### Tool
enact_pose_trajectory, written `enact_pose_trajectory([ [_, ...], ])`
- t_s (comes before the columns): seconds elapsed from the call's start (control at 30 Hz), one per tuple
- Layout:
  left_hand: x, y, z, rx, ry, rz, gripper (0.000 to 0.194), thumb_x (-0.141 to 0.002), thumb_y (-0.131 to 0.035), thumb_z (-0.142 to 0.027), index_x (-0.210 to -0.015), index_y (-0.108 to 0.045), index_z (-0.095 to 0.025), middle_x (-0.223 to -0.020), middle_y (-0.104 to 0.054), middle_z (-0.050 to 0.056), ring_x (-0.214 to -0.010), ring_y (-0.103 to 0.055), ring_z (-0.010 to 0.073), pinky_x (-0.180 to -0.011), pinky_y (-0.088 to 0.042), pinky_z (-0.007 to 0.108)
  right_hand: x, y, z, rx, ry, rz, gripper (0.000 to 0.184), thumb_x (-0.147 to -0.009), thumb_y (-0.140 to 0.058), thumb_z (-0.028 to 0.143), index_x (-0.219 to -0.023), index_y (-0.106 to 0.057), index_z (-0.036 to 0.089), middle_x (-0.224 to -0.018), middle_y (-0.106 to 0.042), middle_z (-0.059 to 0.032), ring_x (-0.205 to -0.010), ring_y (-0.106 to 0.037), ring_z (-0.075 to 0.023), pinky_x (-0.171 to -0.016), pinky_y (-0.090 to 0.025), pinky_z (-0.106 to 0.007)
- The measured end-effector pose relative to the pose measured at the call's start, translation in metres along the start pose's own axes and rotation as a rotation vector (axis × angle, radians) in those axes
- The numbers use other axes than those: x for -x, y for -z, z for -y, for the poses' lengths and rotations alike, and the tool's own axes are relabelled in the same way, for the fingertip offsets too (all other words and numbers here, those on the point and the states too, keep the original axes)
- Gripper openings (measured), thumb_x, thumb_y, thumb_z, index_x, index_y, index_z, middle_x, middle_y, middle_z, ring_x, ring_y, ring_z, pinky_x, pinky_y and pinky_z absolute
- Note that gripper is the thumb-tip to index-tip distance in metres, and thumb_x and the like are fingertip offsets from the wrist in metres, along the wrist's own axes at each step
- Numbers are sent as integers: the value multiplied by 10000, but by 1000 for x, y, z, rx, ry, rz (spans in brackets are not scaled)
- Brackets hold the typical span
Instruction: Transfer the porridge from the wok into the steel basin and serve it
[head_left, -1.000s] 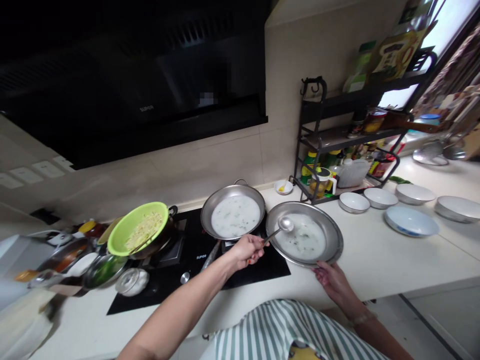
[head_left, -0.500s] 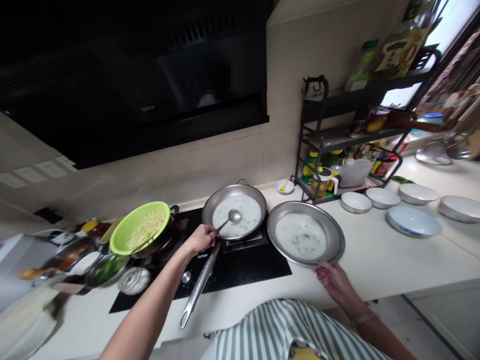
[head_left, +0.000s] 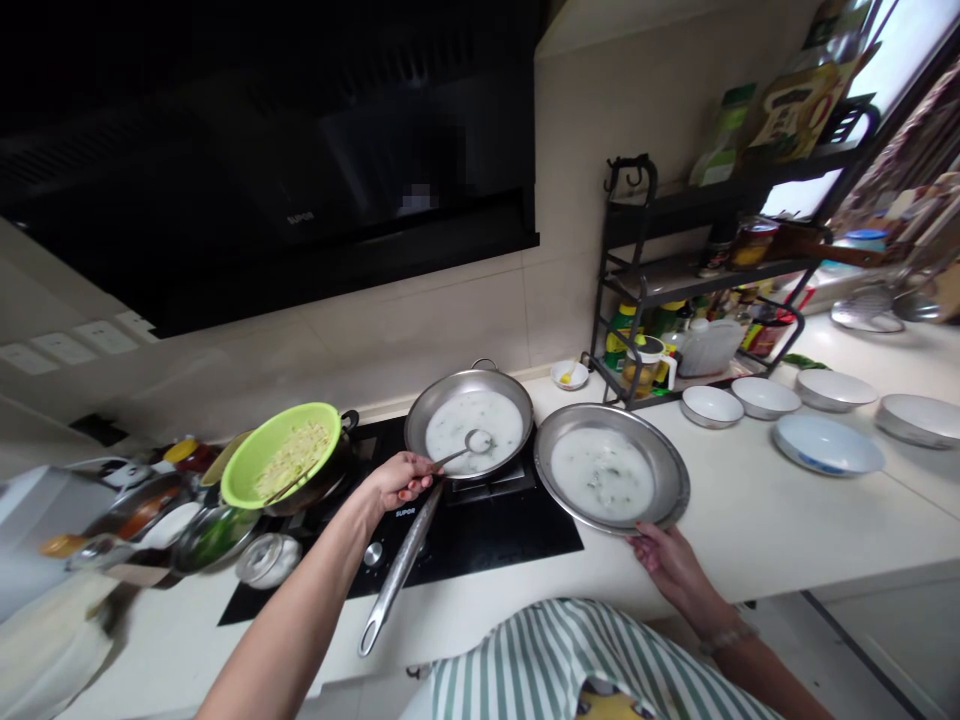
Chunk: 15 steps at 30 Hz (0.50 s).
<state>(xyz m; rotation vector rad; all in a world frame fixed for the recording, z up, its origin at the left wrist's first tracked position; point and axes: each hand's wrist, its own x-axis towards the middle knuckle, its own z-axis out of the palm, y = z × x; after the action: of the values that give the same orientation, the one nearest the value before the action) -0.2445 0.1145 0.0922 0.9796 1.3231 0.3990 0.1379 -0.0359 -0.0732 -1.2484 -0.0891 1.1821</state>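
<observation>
My left hand [head_left: 405,480] is closed round the handle of a ladle [head_left: 478,440], whose bowl rests in the white liquid of a steel frying pan [head_left: 422,410]. That pan stands on the black gas hob [head_left: 495,530], its long handle pointing toward me. With the fingers of my right hand [head_left: 664,560] I grip the near rim of a round metal basin [head_left: 667,460]. White liquid with green flecks [head_left: 602,472] lies in the basin, which is beside the pan over the counter. The ladle's bowl looks filled with white liquid.
At left a green colander [head_left: 244,470] of pale shreds sits over a dark pot, with a glass jar [head_left: 268,562] nearby. A black spice rack [head_left: 645,285] stands against the wall. Several bowls [head_left: 712,405] and a blue-white plate [head_left: 829,445] line the right counter. The range hood [head_left: 300,150] hangs above.
The ladle's bowl has shifted slightly right and down, from above the liquid into it, and my left hand has turned a little. My right hand and the basin have stayed put.
</observation>
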Motion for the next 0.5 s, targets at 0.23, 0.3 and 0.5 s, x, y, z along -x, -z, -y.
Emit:
enact_pose_trajectory([
  [0.23, 5, -7, -5, 162, 36, 63, 79, -735, -621, -74, -808, -640, -50, -506, -468, -40, -342, -252, -13, -307, -104, 94, 2, -1, 2, -40, -33, -6, 403, -413, -785, 144, -691, -512, 250, -506, -626, 63, -453, -598, -132, -382, -406, -188],
  [0.3, 6, -9, -6, 162, 31, 73, 79, -736, -628, -80, -808, -639, -49, -504, -465, -41, -343, -253, -12, -305, -107, 93, 3, -2, 3, -47, -47, -11, 420, -399, -791, 140, -691, -509, 247, -503, -627, 61, -461, -602, -125, -392, -408, -178],
  [0.5, 6, -15, -8, 126, 30, 76, 91, -736, -658, -106, -809, -633, -58, -503, -471, -46, -329, -260, -13, -301, -106, 97, 2, -1, 3, -33, -39, -1, 409, -415, -777, 157, -709, -508, 251, -501, -623, 57, -459, -596, -126, -391, -403, -187],
])
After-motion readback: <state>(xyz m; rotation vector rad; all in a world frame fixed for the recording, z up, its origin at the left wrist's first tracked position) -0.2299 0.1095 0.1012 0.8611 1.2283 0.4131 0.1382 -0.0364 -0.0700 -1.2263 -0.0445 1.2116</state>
